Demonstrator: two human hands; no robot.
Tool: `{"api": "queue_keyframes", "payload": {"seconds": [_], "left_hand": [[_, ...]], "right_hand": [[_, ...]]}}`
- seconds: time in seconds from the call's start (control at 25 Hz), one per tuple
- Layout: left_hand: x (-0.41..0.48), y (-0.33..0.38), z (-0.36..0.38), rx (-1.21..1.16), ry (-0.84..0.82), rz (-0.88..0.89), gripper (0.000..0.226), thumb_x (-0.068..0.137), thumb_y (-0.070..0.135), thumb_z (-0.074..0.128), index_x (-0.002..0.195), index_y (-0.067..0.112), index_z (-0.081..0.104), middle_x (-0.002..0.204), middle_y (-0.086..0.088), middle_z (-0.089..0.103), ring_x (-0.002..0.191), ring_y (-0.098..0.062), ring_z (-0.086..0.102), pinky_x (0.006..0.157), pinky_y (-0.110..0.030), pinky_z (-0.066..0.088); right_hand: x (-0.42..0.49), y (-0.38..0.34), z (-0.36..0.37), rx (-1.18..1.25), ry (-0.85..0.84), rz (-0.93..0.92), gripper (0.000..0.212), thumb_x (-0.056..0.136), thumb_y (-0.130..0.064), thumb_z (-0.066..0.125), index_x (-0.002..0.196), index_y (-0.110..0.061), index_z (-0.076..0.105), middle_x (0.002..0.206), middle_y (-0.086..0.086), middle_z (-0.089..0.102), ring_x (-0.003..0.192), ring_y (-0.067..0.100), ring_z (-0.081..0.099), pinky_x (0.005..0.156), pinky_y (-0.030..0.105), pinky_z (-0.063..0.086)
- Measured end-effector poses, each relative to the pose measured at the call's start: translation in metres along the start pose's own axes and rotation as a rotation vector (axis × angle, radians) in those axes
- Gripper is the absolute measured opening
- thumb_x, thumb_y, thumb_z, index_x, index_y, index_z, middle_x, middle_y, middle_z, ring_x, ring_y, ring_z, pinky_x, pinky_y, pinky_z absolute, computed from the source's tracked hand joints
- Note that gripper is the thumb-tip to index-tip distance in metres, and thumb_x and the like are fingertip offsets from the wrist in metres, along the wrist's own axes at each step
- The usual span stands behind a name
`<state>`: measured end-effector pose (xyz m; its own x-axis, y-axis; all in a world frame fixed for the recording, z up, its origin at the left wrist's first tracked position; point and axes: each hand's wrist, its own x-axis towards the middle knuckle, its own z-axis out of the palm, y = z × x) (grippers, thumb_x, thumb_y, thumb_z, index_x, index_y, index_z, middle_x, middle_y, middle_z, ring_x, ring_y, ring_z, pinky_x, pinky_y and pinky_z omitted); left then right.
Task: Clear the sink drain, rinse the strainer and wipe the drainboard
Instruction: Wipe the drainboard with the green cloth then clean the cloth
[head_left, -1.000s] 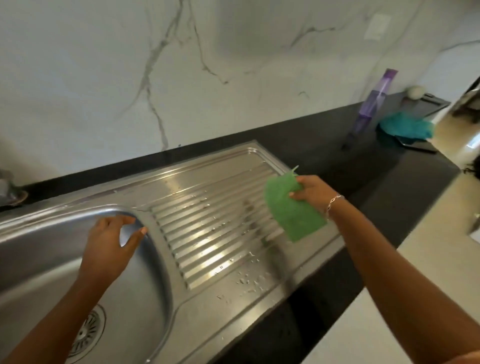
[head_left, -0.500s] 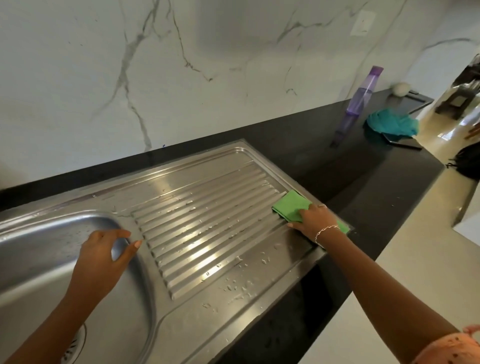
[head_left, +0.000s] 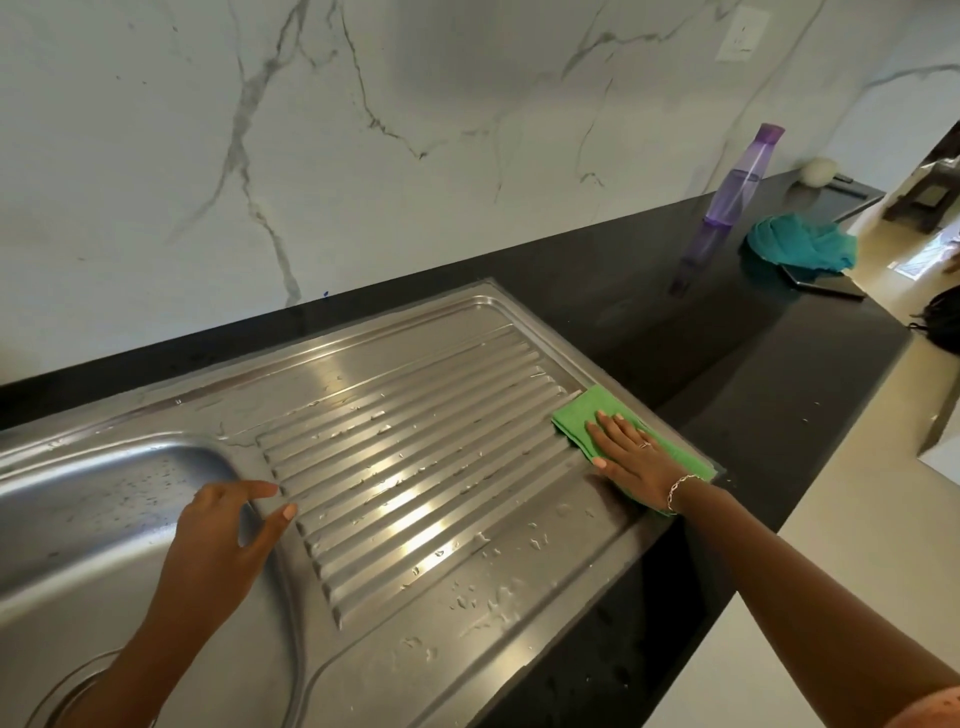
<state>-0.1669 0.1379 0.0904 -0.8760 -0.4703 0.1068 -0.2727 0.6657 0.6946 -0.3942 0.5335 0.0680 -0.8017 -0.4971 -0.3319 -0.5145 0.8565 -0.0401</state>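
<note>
A ribbed steel drainboard (head_left: 415, 457) with water drops fills the middle of the view. My right hand (head_left: 626, 457) lies flat, fingers spread, pressing a folded green cloth (head_left: 582, 415) onto the drainboard's far right edge. My left hand (head_left: 218, 540) rests with fingers curled over the rim between the drainboard and the sink basin (head_left: 104, 499). The drain strainer (head_left: 57, 701) shows only as a sliver at the bottom left, mostly hidden by my left forearm.
A black countertop (head_left: 727, 364) surrounds the sink below a marble wall. At the far right stand a purple bottle (head_left: 737, 182), a teal cloth (head_left: 800, 244), a dark flat phone-like object (head_left: 821, 283) and a small pale round thing (head_left: 818, 170). The counter edge drops to a pale floor.
My right hand brought the green cloth down from the air onto the drainboard's right end and flattened over it. My left hand stayed on the basin rim; the view shifted right.
</note>
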Motion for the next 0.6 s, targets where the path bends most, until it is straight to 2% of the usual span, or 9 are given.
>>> {"api": "queue_keyframes", "payload": {"seconds": [0.04, 0.08, 0.16, 0.24, 0.6], "left_hand": [[0.002, 0.000, 0.003, -0.002, -0.002, 0.009, 0.043, 0.081, 0.032, 0.062, 0.099, -0.006, 0.061, 0.105, -0.024, 0.060, 0.094, -0.039, 0.055, 0.082, -0.022, 0.039], [0.004, 0.002, 0.005, 0.003, -0.007, -0.002, 0.039, 0.080, 0.027, 0.064, 0.099, -0.006, 0.061, 0.105, -0.025, 0.060, 0.095, -0.040, 0.055, 0.083, -0.025, 0.039], [0.008, 0.005, 0.010, 0.020, -0.008, -0.030, 0.028, 0.077, 0.010, 0.068, 0.101, -0.003, 0.062, 0.106, -0.028, 0.061, 0.101, -0.041, 0.053, 0.087, -0.041, 0.040], [0.013, 0.007, 0.014, 0.029, -0.005, -0.021, 0.027, 0.077, 0.006, 0.068, 0.101, -0.003, 0.062, 0.105, -0.027, 0.062, 0.102, -0.042, 0.053, 0.089, -0.049, 0.041], [0.028, 0.009, 0.014, 0.058, 0.020, -0.020, 0.024, 0.077, 0.011, 0.068, 0.100, 0.007, 0.063, 0.105, -0.016, 0.061, 0.103, -0.035, 0.052, 0.086, -0.043, 0.040]], "right_hand": [[0.004, 0.001, -0.001, 0.024, 0.006, -0.006, 0.058, 0.099, -0.041, 0.020, 0.144, -0.024, -0.012, 0.156, 0.003, -0.016, 0.143, 0.022, -0.015, 0.117, 0.039, -0.006], [0.009, 0.001, -0.002, 0.040, 0.014, -0.011, 0.058, 0.099, -0.041, 0.020, 0.144, -0.025, -0.013, 0.156, 0.002, -0.017, 0.143, 0.021, -0.016, 0.117, 0.040, -0.006], [0.020, -0.003, -0.005, 0.057, 0.021, -0.016, 0.058, 0.099, -0.040, 0.021, 0.144, -0.024, -0.013, 0.156, 0.003, -0.017, 0.143, 0.022, -0.017, 0.117, 0.040, -0.006], [0.033, -0.010, -0.010, 0.072, 0.037, -0.017, 0.059, 0.099, -0.040, 0.022, 0.144, -0.023, -0.011, 0.156, 0.003, -0.017, 0.143, 0.023, -0.016, 0.117, 0.040, -0.005], [0.114, -0.039, -0.033, 0.062, 0.120, 0.012, 0.059, 0.098, -0.043, 0.022, 0.147, -0.021, -0.004, 0.158, 0.006, -0.009, 0.145, 0.026, -0.007, 0.118, 0.041, -0.001]]}}
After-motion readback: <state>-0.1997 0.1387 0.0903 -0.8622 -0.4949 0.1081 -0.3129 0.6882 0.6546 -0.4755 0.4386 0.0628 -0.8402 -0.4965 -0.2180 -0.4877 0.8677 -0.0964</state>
